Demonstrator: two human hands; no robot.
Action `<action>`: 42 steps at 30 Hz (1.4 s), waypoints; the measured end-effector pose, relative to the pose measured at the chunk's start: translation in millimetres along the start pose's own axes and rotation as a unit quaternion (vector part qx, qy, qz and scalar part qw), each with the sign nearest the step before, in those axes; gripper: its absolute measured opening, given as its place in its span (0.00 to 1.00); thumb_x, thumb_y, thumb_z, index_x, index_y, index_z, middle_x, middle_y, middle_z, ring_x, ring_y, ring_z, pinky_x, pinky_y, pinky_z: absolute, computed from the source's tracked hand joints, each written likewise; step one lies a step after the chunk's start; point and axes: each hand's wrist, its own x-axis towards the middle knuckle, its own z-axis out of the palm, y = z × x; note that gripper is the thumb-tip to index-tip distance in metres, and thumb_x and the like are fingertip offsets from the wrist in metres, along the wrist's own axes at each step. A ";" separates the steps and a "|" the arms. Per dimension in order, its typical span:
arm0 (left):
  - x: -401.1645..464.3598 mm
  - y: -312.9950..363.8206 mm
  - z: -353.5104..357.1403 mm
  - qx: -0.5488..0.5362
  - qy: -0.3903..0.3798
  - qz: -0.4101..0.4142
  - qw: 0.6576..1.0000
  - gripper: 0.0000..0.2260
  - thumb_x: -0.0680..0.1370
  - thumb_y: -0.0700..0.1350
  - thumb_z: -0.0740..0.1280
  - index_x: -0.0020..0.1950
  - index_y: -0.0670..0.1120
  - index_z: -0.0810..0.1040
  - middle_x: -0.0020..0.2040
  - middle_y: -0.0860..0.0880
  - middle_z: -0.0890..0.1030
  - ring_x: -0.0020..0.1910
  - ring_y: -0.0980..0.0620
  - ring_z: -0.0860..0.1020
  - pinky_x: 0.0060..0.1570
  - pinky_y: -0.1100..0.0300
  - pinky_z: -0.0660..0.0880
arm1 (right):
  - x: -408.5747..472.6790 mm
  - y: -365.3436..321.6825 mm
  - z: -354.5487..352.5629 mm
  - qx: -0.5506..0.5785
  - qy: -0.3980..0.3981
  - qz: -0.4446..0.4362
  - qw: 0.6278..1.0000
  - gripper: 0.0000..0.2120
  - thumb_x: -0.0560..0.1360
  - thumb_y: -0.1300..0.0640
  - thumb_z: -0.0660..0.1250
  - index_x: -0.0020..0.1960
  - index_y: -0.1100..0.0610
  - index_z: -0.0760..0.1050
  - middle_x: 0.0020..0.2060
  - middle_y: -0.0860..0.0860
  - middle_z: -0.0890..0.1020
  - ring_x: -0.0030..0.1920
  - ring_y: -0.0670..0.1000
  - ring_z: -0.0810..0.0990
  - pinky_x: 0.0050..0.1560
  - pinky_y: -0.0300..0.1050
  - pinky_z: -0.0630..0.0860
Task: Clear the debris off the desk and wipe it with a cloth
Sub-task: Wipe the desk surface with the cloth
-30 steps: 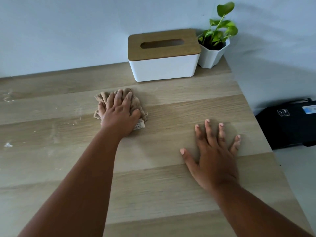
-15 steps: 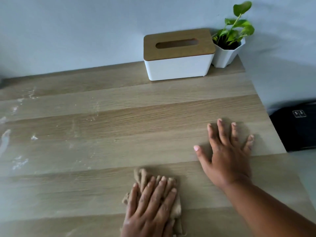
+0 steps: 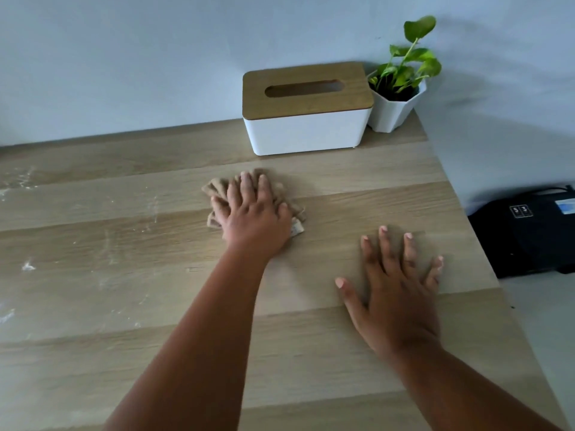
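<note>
Nearest, the right hand (image 3: 401, 290) lies flat and spread on the counter (image 3: 155, 353) near its right edge, holding nothing. Farther in, the left hand (image 3: 253, 213) presses the crumpled cloth (image 3: 214, 189), bunched without a clear long axis. Pale smears (image 3: 28, 265) toward the left edge remain, so wiping looks partway done.

A single wide-angle view from a camera worn on the person's head looks forward and down across a wooden desk (image 3: 124, 306), close above it. The white tissue box (image 3: 308, 126) sits at the far edge against the wall. Both forearms reach in from the bottom edge toward the box. Right of the box, the desk's side edge shows.
</note>
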 end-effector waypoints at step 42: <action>-76.2 -37.2 10.3 0.026 0.053 0.120 0.991 0.31 0.79 0.61 0.53 0.82 0.56 0.59 0.84 0.52 0.54 0.83 0.49 0.48 0.79 0.40 0.44 | 1.7 1.1 2.3 -0.002 -0.006 0.001 1.000 0.41 0.75 0.30 0.46 0.83 0.46 0.48 0.84 0.50 0.44 0.82 0.60 0.39 0.76 0.76 0.42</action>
